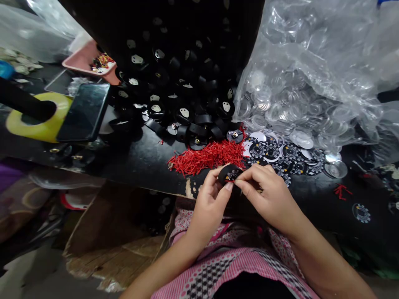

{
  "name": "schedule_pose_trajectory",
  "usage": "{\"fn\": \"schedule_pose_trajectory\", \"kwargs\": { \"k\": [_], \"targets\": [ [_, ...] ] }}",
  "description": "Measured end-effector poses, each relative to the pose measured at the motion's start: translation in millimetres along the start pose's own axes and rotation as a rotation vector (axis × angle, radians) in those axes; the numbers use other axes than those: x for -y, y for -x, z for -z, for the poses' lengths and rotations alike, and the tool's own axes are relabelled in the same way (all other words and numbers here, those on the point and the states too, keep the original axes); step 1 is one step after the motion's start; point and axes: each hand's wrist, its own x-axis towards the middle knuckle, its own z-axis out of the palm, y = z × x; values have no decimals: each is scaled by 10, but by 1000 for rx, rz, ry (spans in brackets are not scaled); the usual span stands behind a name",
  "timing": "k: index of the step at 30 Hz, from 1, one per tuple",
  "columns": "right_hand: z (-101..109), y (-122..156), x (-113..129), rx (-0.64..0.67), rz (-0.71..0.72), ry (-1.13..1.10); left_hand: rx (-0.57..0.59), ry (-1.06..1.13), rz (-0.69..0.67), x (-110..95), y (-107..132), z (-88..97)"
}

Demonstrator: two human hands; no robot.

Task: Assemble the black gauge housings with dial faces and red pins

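Note:
My left hand is closed around a small round black case with a black-and-white printed dial in it, held above the table's front edge. Lying across the dial is a thin red pointer. The pinched thumb and fingertips of my right hand meet the pointer's right end; the exact grip is partly hidden. Just beyond my hands spreads a heap of red pointers. To its right lie many loose printed dials, some overlapping.
A clear plastic bag spills transparent round covers at the back right. Black cases with metal fittings pile up at the back. On the left are a phone, a yellow tape roll and a pink tray.

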Motion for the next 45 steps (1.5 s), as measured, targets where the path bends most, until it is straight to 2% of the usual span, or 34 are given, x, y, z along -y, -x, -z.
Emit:
{"fn": "schedule_pose_trajectory", "kwargs": {
  "k": [5, 10, 13, 17, 19, 22, 24, 26, 31, 34, 37, 40, 42, 43, 44, 45],
  "targets": [
    [-3, 50, 23, -31, -21, 9, -21, -95, -50, -84, 31, -21],
    [-1, 100, 50, -21, -35, 50, -24, -140, -96, -68, 56, -23],
    [-21, 128, 76, -6, -32, 67, -50, -250, -130, -62, 89, -12],
    [-73, 148, 102, -49, -36, 68, -80, -374, -194, -81, 115, 7],
    [-79, 140, 90, -53, -70, 52, -76, -338, -159, -84, 98, 11],
    [-49, 109, 41, -30, -96, 28, -15, -131, 27, -70, 52, 17],
    [-17, 83, 3, -38, -24, 26, 46, 36, 168, -55, 27, 24],
    [5, 56, -32, -48, 83, 79, 84, 122, 241, -42, 16, 35],
    [-12, -6, -84, -45, 217, 365, 110, -11, 233, -18, 23, 47],
    [-56, -23, -61, -68, 244, 431, 28, 28, 315, 31, 40, 12],
    [-102, -20, 2, -105, 162, 395, -32, 156, 372, 97, 52, -34],
    [-68, -9, 22, -78, 15, 312, -41, 65, 316, 145, 31, -51],
    [57, -30, -65, 5, -14, 190, -37, 25, 289, 170, -13, -56],
    [151, -61, -150, 7, -17, 133, -24, 59, 290, 183, -45, -63],
    [260, -110, -262, -15, -15, 96, -2, 129, 303, 195, -81, -72],
    [375, -176, -392, -115, -46, 107, 15, 215, 319, 204, -122, -82]
  ]
}}
